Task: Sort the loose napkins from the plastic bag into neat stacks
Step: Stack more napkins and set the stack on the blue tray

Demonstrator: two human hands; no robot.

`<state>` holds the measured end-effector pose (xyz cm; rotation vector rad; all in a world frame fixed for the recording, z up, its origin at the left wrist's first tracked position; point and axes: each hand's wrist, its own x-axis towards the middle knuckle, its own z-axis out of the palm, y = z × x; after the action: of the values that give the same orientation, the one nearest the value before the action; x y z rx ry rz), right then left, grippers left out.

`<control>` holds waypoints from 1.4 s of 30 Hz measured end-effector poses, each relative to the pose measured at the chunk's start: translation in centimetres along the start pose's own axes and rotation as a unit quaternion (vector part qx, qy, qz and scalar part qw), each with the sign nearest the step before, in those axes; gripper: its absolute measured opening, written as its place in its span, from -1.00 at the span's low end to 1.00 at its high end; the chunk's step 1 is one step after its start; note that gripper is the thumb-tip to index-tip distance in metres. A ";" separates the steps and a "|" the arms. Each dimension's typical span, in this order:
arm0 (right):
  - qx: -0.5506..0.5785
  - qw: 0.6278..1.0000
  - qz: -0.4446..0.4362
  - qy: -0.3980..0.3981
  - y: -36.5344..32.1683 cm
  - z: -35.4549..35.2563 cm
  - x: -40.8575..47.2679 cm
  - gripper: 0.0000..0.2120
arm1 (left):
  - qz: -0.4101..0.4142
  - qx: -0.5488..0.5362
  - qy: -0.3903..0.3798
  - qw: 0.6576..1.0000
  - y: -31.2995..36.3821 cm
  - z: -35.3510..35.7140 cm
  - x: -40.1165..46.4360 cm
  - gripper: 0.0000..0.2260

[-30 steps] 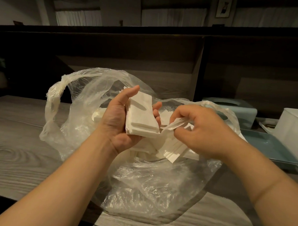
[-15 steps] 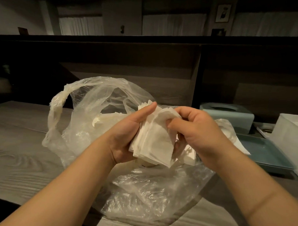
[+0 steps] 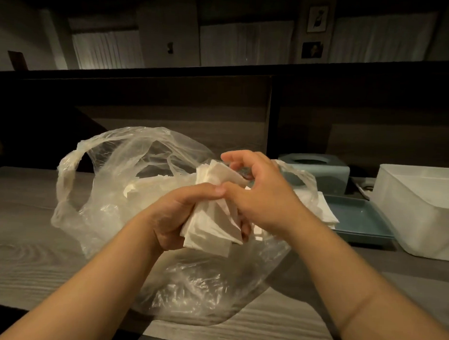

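A clear plastic bag [image 3: 110, 191] lies open on the grey wooden table [image 3: 24, 252], with loose white napkins [image 3: 151, 187] showing inside it. My left hand [image 3: 176, 219] grips a small bundle of white napkins [image 3: 211, 228] above the bag, thumb across the top. My right hand [image 3: 258, 196] is against the bundle's right side, its thumb touching my left thumb and its fingers curled over the bundle's upper edge. More napkins [image 3: 323, 211] lie at the bag's right, beside the tray.
A flat teal tray [image 3: 361, 220] sits right of the bag, a teal tissue box [image 3: 320, 170] behind it. A white plastic bin [image 3: 420, 209] stands at the far right. A dark partition wall [image 3: 169, 101] runs behind the table.
My right hand drew a napkin out of the bag and brought it onto the bundle in my left hand. Both hands now close around the bundle, which has tilted.
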<state>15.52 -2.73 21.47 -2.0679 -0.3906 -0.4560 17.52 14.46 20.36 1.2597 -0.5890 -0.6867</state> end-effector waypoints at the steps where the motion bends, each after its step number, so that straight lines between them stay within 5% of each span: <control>1: -0.001 1.000 0.004 -0.021 -0.2 -0.8 -0.1 -0.54 | -0.020 0.013 -0.008 1.000 0.2 0.3 0.0 -0.48; 4: 0.010 0.989 0.032 -0.144 -0.6 -3.9 -0.7 -0.50 | -0.067 0.071 -0.024 0.995 0.8 1.6 0.3 -0.45; 7: -0.001 0.980 0.036 -0.196 -0.3 -6.9 -2.4 -0.68 | -0.113 0.109 -0.100 0.983 1.3 4.1 1.2 -0.57; 13: 0.041 0.994 0.049 -0.089 2.6 -11.6 -7.9 -0.82 | -0.158 0.147 -0.120 0.969 0.1 8.8 4.5 -0.45; 18: 0.079 0.982 0.129 0.110 6.2 -14.6 -11.9 -0.86 | -0.103 0.071 0.065 0.990 -3.5 12.3 6.5 -0.30; 21: 0.118 0.961 0.178 0.178 7.4 -15.5 -13.6 -0.87 | -0.043 0.127 0.051 0.990 -5.4 15.1 7.5 -0.39; 24: 0.133 0.954 0.211 0.166 8.1 -16.1 -14.3 -0.84 | 0.024 0.303 0.117 0.946 -6.9 16.2 8.9 -0.57; 27: 0.083 0.970 0.216 0.076 8.7 -16.3 -14.6 -0.75 | 0.057 0.330 0.142 0.931 -8.3 15.1 9.5 -0.69; 32: -0.006 0.979 0.203 0.019 9.1 -16.3 -14.4 -0.80 | 0.060 0.378 0.128 0.915 -9.1 13.6 9.2 -0.43; 35: -0.004 0.977 0.212 0.017 9.2 -16.3 -14.5 -0.66 | 0.044 0.414 0.110 0.902 -9.0 13.3 9.4 -0.30; 39: -0.063 0.974 0.214 -0.023 9.8 -16.0 -14.6 -0.10 | 0.022 0.403 0.074 0.912 -8.9 13.4 9.4 -0.15; 42: -0.073 0.975 0.207 -0.038 9.6 -15.9 -14.6 0.11 | 0.014 0.419 0.056 0.906 -8.9 13.7 9.3 -0.05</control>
<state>4.39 -22.58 15.12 -2.2400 0.0365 -0.1585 12.49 -2.77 14.85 2.0683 -0.8472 -0.3180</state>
